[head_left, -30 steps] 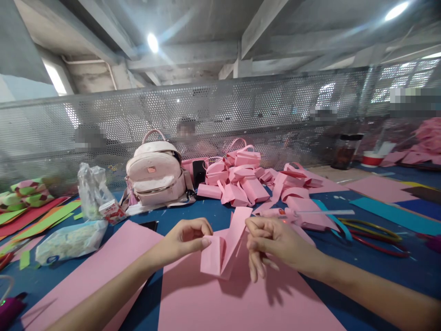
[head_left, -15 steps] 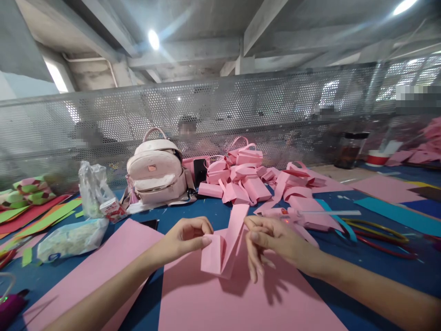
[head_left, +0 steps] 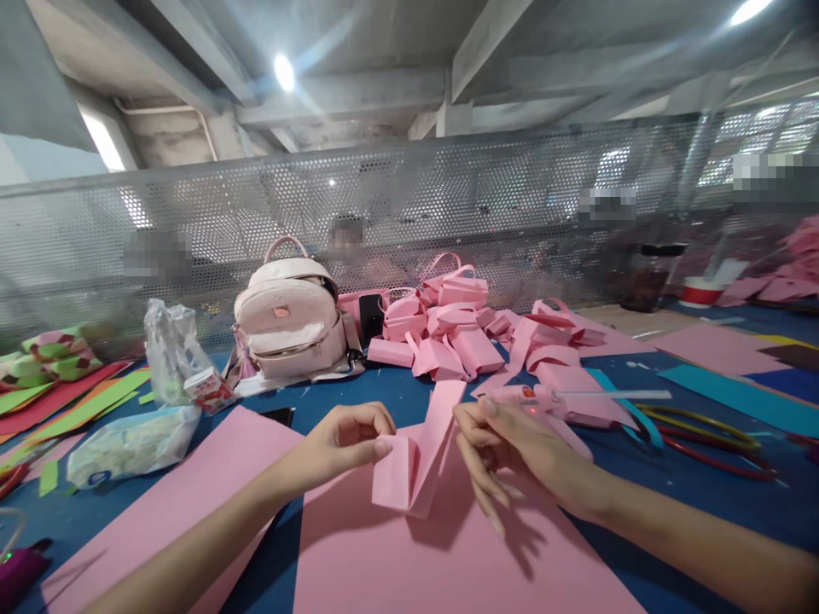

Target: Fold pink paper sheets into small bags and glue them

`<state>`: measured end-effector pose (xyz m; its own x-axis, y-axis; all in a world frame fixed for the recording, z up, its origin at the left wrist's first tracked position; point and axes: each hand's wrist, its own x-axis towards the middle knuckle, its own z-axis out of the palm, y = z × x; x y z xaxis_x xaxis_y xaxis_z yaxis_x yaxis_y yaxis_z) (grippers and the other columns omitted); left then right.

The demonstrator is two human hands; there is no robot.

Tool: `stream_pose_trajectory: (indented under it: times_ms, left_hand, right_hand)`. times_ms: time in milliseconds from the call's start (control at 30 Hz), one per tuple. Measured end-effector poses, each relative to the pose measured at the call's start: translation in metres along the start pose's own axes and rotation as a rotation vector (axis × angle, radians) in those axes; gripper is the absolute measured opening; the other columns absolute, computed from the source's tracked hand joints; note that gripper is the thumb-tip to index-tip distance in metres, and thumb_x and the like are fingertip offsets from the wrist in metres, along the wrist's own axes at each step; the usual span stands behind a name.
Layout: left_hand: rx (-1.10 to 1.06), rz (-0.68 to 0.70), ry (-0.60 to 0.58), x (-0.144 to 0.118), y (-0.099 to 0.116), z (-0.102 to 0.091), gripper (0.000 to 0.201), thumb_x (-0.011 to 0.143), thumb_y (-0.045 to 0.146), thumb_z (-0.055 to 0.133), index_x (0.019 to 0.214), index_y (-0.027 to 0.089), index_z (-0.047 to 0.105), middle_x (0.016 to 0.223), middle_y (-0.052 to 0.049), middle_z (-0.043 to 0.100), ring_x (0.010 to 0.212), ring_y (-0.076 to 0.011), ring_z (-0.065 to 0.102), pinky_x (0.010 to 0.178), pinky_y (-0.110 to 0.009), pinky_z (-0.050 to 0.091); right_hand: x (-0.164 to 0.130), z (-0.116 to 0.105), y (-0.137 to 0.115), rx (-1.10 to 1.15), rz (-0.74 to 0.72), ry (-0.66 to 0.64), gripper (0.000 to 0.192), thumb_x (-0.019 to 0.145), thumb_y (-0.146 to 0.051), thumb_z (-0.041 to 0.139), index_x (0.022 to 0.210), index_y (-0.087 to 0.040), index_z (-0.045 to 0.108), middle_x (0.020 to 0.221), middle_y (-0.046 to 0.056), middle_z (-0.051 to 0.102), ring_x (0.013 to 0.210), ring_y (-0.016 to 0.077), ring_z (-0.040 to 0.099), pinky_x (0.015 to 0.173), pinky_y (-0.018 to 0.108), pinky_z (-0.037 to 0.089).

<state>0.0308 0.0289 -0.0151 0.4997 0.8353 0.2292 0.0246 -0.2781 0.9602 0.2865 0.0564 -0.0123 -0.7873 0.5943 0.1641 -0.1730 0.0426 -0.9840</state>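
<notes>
My left hand [head_left: 351,439] pinches a folded pink paper piece [head_left: 392,473] between thumb and fingers, over a large pink sheet. Its long flap [head_left: 441,418] stands up and leans to the right, with a gap between the flap and the folded part. Beside the flap's right edge is my right hand [head_left: 502,452], fingers spread and pointing down and left. I see nothing held in it; whether a fingertip touches the flap I cannot tell. Behind it lies a pink glue gun [head_left: 521,395] with a small red light and a clear glue stick [head_left: 614,395] out of its back.
A heap of pink paper baskets [head_left: 457,320] stands behind my hands, next to a pale pink backpack [head_left: 287,320]. Pink sheets [head_left: 172,512] cover the blue table [head_left: 671,520]. Colored paper strips, a plastic bag [head_left: 170,350] and scissors [head_left: 710,439] lie around. A perforated metal panel [head_left: 409,205] rises behind.
My right hand has turned slightly and its thumb has lifted off the fingers, which now spread lower and to the right. My left hand and the folded paper are nearly still.
</notes>
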Motion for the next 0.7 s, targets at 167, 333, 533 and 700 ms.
stream_pose_trajectory:
  times_ms: [167,333,533,700]
  left_hand:
    - [0.001,-0.001,0.001,-0.001,0.0002,0.0006,0.04,0.088,0.05,0.072,0.073,0.014,0.058,0.083,-0.002,0.055,0.076,-0.0138,0.049,0.072,-0.025,0.039]
    - [0.01,0.002,0.006,-0.0005,0.0005,0.0003,0.042,0.086,0.052,0.073,0.072,0.015,0.059,0.082,-0.003,0.055,0.077,-0.0147,0.05,0.073,-0.026,0.04]
    - [0.005,0.008,0.007,-0.0003,-0.0009,-0.0007,0.04,0.087,0.05,0.073,0.073,0.015,0.06,0.083,-0.003,0.056,0.078,-0.0148,0.05,0.073,-0.026,0.04]
    - [-0.008,0.01,-0.002,-0.0008,-0.0012,-0.0009,0.038,0.089,0.047,0.072,0.073,0.014,0.06,0.083,-0.003,0.055,0.077,-0.0138,0.05,0.073,-0.026,0.039]
  right_hand:
    - [-0.0016,0.001,-0.0063,-0.065,0.015,-0.001,0.049,0.1,-0.062,0.046,0.072,-0.021,0.041,0.054,-0.004,0.054,0.041,0.013,0.059,0.042,0.022,0.027]
    - [-0.0044,-0.0001,-0.0049,-0.117,-0.001,0.008,0.045,0.1,-0.059,0.052,0.077,-0.021,0.043,0.057,-0.007,0.049,0.048,0.0136,0.061,0.048,0.024,0.035]
    - [-0.0038,-0.0006,0.0009,-0.133,0.001,0.026,0.047,0.099,-0.06,0.053,0.075,-0.022,0.041,0.051,-0.011,0.044,0.042,0.0128,0.059,0.046,0.023,0.036]
    - [-0.0011,-0.0015,-0.0001,-0.152,-0.006,-0.011,0.043,0.103,-0.055,0.049,0.078,-0.022,0.038,0.056,-0.008,0.051,0.053,0.015,0.067,0.05,0.024,0.032]
